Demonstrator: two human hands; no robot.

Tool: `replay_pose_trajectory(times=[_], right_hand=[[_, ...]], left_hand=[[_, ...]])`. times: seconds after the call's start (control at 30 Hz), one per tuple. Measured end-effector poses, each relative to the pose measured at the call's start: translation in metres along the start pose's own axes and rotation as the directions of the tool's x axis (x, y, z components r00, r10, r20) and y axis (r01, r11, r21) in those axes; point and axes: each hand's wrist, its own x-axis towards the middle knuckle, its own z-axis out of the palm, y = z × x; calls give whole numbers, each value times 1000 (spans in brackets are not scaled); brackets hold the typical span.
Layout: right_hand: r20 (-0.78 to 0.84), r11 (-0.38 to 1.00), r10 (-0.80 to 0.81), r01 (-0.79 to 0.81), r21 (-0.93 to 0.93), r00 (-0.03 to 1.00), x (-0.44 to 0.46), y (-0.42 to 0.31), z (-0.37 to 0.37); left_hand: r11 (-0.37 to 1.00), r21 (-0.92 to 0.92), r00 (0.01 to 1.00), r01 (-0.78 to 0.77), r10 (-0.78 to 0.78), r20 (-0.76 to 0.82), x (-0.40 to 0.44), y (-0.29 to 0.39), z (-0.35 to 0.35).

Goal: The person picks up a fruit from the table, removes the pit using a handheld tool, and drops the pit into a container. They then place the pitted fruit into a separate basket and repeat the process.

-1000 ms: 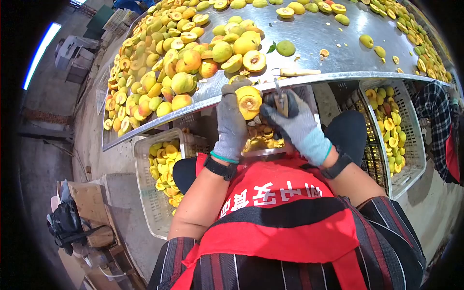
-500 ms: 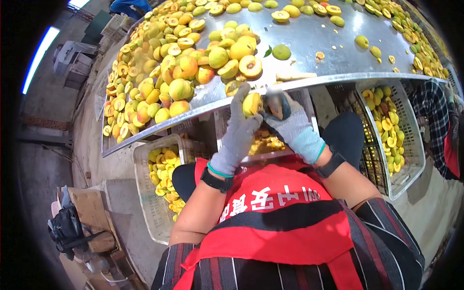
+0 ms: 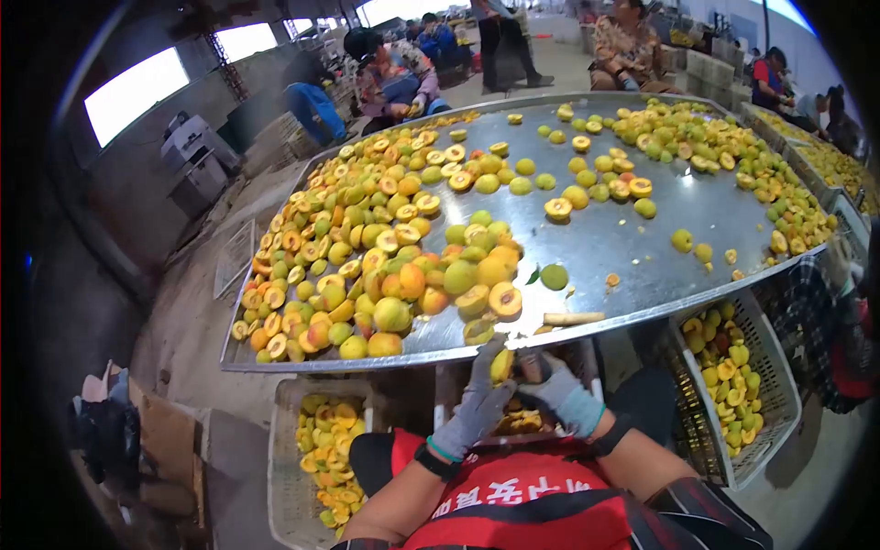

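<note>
My left hand (image 3: 477,403), in a grey glove, is closed round a yellow peach half (image 3: 501,366) just below the near rim of the metal table (image 3: 642,314). Close beside it, my gloved right hand (image 3: 556,390) grips a tool with a brownish handle (image 3: 530,368); its working end is too blurred to make out. Under both hands sits a crate with peach pieces (image 3: 521,421). A wooden-handled tool (image 3: 574,318) lies on the table near the edge, with a green peach (image 3: 554,277) behind it.
Heaped halved peaches (image 3: 367,266) cover the table's left side, more lie at the right. Crates of peach pieces stand at left (image 3: 284,467) and right (image 3: 779,403). Several people sit or stand beyond the table; a person in a checked sleeve (image 3: 807,321) is at the right.
The view has tilted up, showing the far side of the table and people there. The peach half has turned from facing the camera to edge-on, and my hands are closer together.
</note>
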Motion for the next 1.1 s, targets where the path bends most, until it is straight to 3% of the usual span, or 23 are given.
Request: replay_pose_trajectory(times=[0.07,0.13,0.2,0.23,0.27,0.33,0.37,0.47,0.5,0.57,0.6,0.63,0.67,0.73,0.8,0.83,0.87,0.93,1.1], right_hand=[[4,984,3,-2,-176,1000,-3,6,2],[-6,992,-1,1,-127,1000,-5,3,6],[-5,974,139,-135,183,990,-12,-13,14],[-33,997,65,-63,50,997,-14,-16,15],[0,999,45,-45,-10,999,-14,-13,12],[-13,997,-52,51,-64,999,-13,0,11],[27,994,73,-71,-84,997,-19,-19,12],[119,981,141,-124,-146,983,-26,-40,15],[87,968,-46,66,-241,995,-22,-23,14],[-18,898,-136,115,-424,991,-28,-26,15],[120,802,-224,253,-541,967,-35,-40,13],[-2,977,-22,21,-213,1000,-28,-25,16],[17,989,124,-122,-83,992,-33,-47,21],[105,992,122,-123,8,987,-33,-47,21],[110,985,172,-172,-10,979,-34,-53,22],[94,981,192,-189,-38,977,-35,-57,23],[116,983,182,-177,-55,976,-35,-58,21],[115,983,160,-147,-112,981,-35,-55,20],[118,978,157,-138,-159,980,-39,-59,23]], left_hand=[[974,-214,994,79,-94,-58,0,-9,5],[939,-290,964,183,-230,-135,7,-2,3],[800,-550,946,240,-319,-52,7,-29,-3],[694,-684,934,224,-353,-52,6,-23,-2],[763,-609,946,215,-318,-64,6,-26,-6],[604,-716,899,350,-430,76,10,24,-15],[683,-702,956,202,-294,-11,10,15,-11],[745,-622,952,241,-307,1,9,21,-17],[724,-634,947,271,-319,40,7,21,-19],[739,-632,966,232,-253,59,3,21,-21],[742,-639,974,202,-222,50,3,24,-21],[767,-608,970,204,-243,20,2,22,-21],[791,-574,965,212,-263,-6,-1,19,-21],[813,-555,979,176,-203,14,1,16,-24],[835,-514,976,197,-219,18,0,16,-25],[727,-636,956,259,-288,59,0,28,-24],[727,-633,953,267,-298,60,-1,24,-25],[840,-510,977,185,-211,6,-1,12,-23],[878,-437,977,197,-214,10,-2,2,-24]])
